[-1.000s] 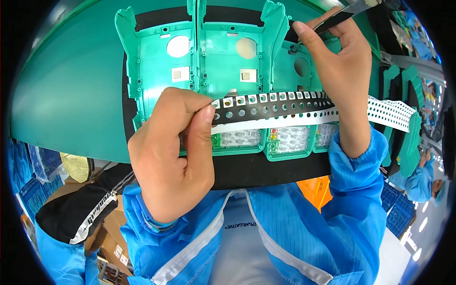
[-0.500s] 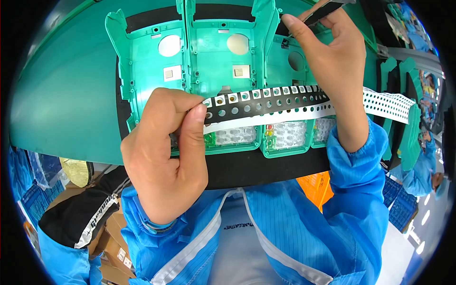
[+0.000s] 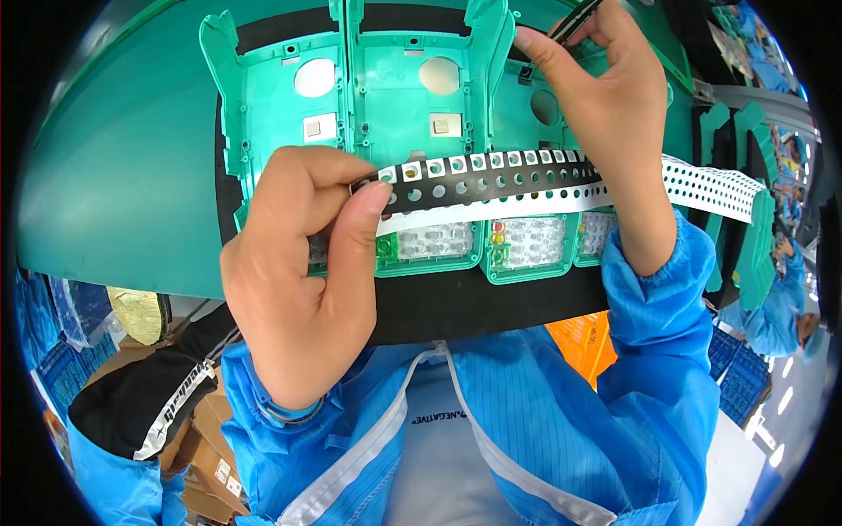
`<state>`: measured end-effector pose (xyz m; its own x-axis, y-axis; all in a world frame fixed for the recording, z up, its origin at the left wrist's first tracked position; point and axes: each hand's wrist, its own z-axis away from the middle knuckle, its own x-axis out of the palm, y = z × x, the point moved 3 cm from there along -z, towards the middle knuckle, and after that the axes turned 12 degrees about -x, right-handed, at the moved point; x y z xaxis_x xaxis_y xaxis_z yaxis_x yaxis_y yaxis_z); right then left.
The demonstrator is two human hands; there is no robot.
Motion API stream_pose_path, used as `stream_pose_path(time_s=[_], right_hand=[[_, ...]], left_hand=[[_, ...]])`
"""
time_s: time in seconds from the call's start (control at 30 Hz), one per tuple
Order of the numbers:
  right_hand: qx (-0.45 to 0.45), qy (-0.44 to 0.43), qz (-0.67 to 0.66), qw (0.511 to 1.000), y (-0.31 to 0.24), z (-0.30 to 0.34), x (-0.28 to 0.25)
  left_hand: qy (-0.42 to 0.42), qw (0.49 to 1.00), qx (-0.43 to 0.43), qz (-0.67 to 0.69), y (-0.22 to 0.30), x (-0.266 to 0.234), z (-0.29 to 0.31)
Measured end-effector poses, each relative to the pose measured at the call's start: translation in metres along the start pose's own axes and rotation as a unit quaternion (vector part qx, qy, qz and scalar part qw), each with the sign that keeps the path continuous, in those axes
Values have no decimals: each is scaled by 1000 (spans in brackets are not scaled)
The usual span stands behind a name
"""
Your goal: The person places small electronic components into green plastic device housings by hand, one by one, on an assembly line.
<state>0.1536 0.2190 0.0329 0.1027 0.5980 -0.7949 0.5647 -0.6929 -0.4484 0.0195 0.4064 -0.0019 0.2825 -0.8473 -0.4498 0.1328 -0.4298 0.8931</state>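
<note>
My left hand [image 3: 303, 263] is closed, with thumb and forefinger pinching the end of a long black-and-white perforated strip [image 3: 491, 183]. Small square pieces with round centres line the strip's upper edge, above rows of holes. The strip runs rightward, passing behind my right wrist. Up at the top right, my right hand [image 3: 614, 96] is closed around what look like slim black tweezers [image 3: 576, 19]; their tips are hard to make out. Under the strip lie green plastic housings [image 3: 408, 105], each with a round opening. Clear-lensed panels [image 3: 532, 243] show in their near ends.
The housings rest on a black mat [image 3: 430, 311] over a green work surface [image 3: 123, 184]. More green parts [image 3: 756, 237] stand at the right. An orange crate [image 3: 582, 346] sits below the edge. At the left, a person's black-and-blue sleeve [image 3: 132, 403] is close by.
My right hand has shifted slightly left, and the tweezers have turned in it. My left hand and the strip's held end have risen a little.
</note>
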Motion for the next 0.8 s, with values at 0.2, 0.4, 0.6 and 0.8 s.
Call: stream_pose_path(time_s=[0.2, 0.4, 0.6, 0.8], right_hand=[[-27, 85, -51, 995, -22, 8, -18], [-90, -39, -327, 940, -69, 12, -9], [-171, -131, -416, 883, -67, 18, 21], [-152, -127, -413, 889, -70, 23, 24]], left_hand=[[6, 996, -39, 74, -10, -2, 3], [-5, 992, -7, 125, -13, -8, 8], [0, 983, -13, 181, -15, -8, 12], [-21, 985, -11, 173, -13, -11, 14]])
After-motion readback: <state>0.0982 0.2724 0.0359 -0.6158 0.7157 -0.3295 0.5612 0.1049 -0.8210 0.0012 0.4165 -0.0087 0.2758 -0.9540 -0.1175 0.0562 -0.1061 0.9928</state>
